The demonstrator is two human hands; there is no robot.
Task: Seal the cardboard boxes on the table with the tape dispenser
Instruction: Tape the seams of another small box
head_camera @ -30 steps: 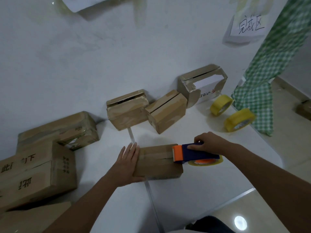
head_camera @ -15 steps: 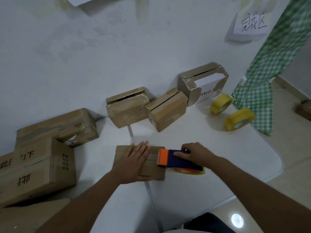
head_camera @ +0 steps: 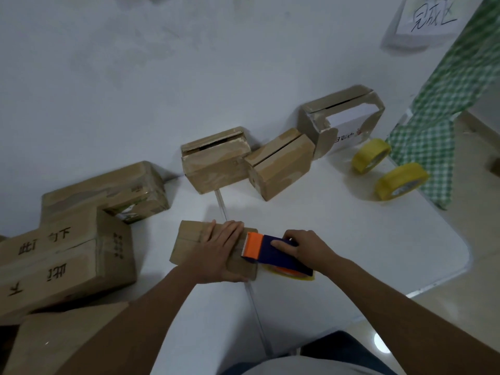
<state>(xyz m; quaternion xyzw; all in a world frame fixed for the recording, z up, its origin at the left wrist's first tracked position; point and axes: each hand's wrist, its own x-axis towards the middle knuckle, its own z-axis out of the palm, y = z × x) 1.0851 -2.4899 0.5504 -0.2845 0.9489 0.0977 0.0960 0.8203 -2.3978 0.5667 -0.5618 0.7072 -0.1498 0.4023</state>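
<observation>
Moved: dispenser (head_camera: 273, 254) has slid left along the box (head_camera: 194, 240), now at its right end, mid-surface (head_camera: 338, 239).
Left hand (head_camera: 216, 253): flat, fingers spread, pinning the box against the pull.
Right hand (head_camera: 308, 249): wrapped round the handle, blade down.
Beyond: 2 rolls (head_camera: 400, 181) spare.

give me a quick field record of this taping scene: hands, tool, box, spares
left hand: left hand lies flat with straight fingers on the box being taped
right hand: right hand grips the tape dispenser
tool: tape dispenser, orange head on the box's right end
box: small cardboard box lying on the white table
spares: two yellow tape rolls standing on edge at the far right
other boxes: three small boxes along the wall, larger boxes at left
</observation>
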